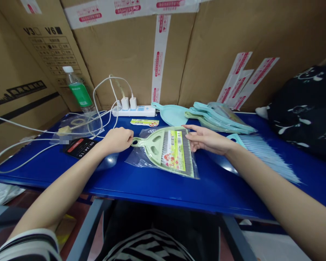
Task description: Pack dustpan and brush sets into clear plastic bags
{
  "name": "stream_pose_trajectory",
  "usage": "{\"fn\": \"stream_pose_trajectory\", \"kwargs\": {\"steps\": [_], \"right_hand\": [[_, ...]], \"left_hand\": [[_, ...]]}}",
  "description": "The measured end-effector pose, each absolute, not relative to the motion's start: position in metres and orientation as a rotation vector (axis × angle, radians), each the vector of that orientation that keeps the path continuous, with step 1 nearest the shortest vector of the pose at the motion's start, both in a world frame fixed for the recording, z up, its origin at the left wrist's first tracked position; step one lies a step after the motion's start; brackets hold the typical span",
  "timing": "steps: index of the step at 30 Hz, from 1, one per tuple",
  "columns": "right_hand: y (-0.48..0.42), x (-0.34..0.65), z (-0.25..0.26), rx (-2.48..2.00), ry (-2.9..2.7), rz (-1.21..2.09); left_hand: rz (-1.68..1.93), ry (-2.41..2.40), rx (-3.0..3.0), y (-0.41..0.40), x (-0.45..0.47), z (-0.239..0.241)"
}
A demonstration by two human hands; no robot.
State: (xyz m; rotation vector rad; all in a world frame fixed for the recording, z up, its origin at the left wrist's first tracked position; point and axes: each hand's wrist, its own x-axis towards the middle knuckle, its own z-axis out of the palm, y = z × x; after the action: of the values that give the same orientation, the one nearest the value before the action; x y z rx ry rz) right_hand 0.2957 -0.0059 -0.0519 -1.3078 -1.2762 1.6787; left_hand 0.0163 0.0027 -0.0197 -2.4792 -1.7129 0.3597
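A pale green dustpan and brush set lies flat on the blue table, wrapped in a clear plastic bag with a printed label card over the bristles. My left hand is closed at the handle end, pinching the handle tip or the bag there. At the opposite, wide end, my right hand grips the edge of the set, thumb and fingers around its rim. Beyond them rests a light blue dustpan. Right of my right hand lies a blue brush with spread bristles.
Several bagged dustpan sets are stacked at the back right. A loose label card lies near a power strip with chargers and white cables. A phone and a bottle stand left. Cardboard walls the back; a black patterned bag is right.
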Motion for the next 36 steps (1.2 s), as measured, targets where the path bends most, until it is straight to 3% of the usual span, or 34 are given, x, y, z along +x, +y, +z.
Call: {"fn": "stream_pose_trajectory", "kwargs": {"steps": [36], "right_hand": [[-0.0046,0.2976,-0.0510,-1.304,-1.337,1.667]], "left_hand": [[0.400,-1.768,-2.396,0.0040,0.0157,-0.0177]]}}
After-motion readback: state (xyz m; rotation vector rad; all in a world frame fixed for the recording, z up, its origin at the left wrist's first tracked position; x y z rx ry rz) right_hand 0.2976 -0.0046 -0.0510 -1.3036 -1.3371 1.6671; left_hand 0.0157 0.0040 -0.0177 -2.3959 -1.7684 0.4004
